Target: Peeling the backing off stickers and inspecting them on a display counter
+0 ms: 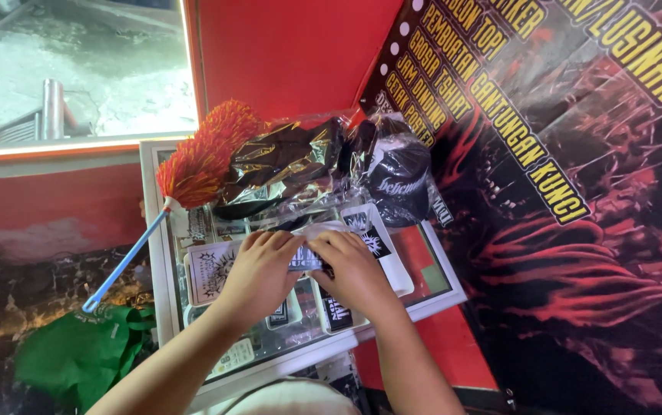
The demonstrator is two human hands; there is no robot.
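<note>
Sticker packet (306, 259), small and dark, is lying between your two hands at the middle of the glass desk (423, 265), long axis running left to right. Your left hand (260, 270) and right hand (354, 269) are both pinching its ends, fingers closed.

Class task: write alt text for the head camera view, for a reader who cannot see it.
Two bare hands, left hand and right hand, meet over a small dark packet on a glass display case. A red-orange feather duster and plastic-wrapped black caps lie behind.
</note>
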